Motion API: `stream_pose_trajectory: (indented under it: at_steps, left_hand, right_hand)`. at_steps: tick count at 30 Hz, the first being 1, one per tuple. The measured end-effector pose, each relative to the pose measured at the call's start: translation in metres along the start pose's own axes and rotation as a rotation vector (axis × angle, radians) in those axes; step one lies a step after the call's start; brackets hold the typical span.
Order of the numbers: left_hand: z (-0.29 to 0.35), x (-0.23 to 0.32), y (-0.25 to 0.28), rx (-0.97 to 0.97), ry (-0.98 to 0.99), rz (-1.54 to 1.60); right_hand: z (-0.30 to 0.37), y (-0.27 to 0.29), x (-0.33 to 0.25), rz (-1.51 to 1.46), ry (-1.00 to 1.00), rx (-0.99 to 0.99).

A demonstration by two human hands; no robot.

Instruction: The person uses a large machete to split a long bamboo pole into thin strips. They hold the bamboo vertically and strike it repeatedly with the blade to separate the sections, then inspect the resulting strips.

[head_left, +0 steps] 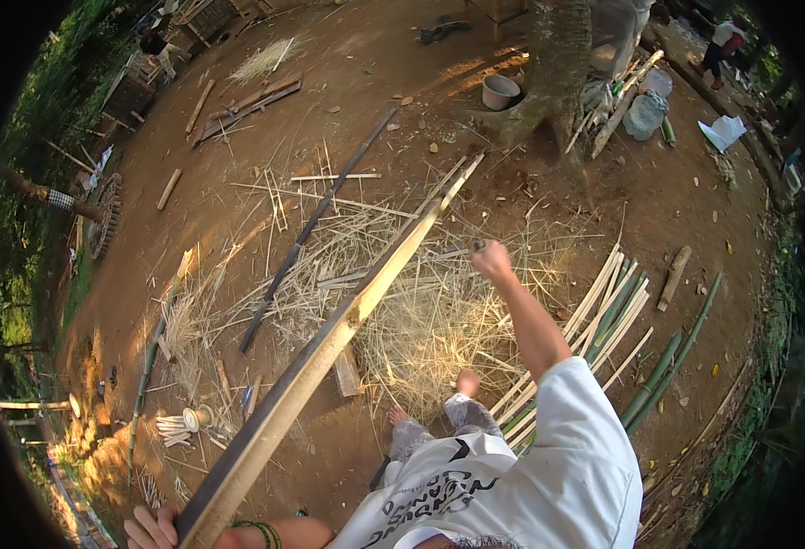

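A long split bamboo length [303, 375], dark outside and pale inside, slants across the view from lower left to upper middle. Its far end is parted into two strips. At the near end, the fingers of my left hand [157, 528] are wrapped round its edge. My right hand [494, 262] is a closed fist to the right of the bamboo, apart from it. A dark-handled tool pokes out of that fist; its blade or tip is hard to make out against the straw-coloured shavings [430, 329] on the ground below.
Pale bamboo strips [594, 306] lie bundled at my right, beside green bamboo poles [654, 382]. A dark pole [306, 229] lies beyond the bamboo at left. Farther off are a bucket [500, 91], a tree trunk [558, 64] and a person [723, 50]. My bare feet [466, 383] rest by the shavings.
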State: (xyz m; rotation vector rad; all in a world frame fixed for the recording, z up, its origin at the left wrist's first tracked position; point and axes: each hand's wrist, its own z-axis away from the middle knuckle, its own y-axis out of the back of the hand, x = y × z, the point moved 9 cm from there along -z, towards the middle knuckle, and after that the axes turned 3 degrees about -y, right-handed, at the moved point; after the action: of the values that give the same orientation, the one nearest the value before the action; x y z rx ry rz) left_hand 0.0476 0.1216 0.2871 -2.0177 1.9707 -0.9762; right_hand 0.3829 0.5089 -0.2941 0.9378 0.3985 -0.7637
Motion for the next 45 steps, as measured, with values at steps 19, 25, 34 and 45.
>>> stream_pose_trajectory:
  at_steps: [19, 25, 34, 45]
  left_hand:
    - [-0.01, -0.014, -0.018, -0.248, 0.148, -0.014]
    - [0.024, -0.002, -0.019, -0.134, 0.097, -0.089]
    - [0.063, -0.036, 0.023, -0.057, 0.12, -0.071]
    - [0.073, -0.053, 0.025, -0.068, 0.158, -0.052]
  right_hand:
    - [0.403, -0.029, -0.118, -0.42, 0.634, -0.058]
    - [0.461, -0.011, -0.173, -0.371, 1.015, 0.15]
    - [0.45, -0.016, -0.161, -0.188, 0.873, 0.169]
    - [0.409, -0.015, -0.148, 0.075, 0.863, 0.053]
